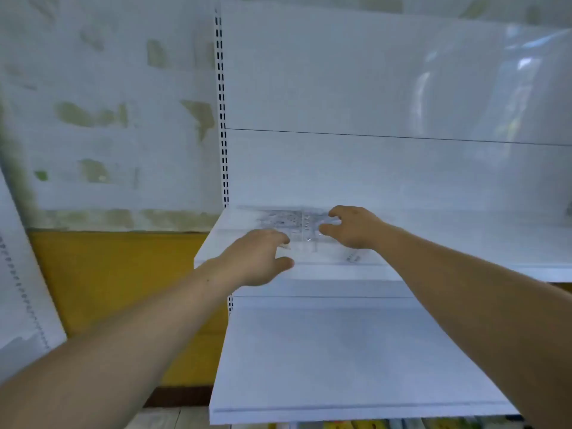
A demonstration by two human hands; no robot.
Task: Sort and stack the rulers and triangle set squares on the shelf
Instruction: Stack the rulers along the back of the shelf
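Observation:
A blurred pile of clear plastic rulers and set squares point(289, 222) lies on the white upper shelf point(448, 239), near its left end. My left hand point(258, 258) reaches over the pile's near left side, fingers loosely curved, with its fingertips at the pile's edge. My right hand point(353, 226) is at the pile's right side, thumb and fingers bent around the edge of the clear pieces. Motion blur hides which single piece either hand touches. A ruler end with printed marks point(353, 258) shows below my right wrist.
A second white shelf point(340, 351) juts out below, closer to me. The slotted upright point(221, 113) runs up the unit's left side. A patchy wall with a yellow lower band point(117, 289) stands to the left. Coloured items point(371, 425) show under the lower shelf.

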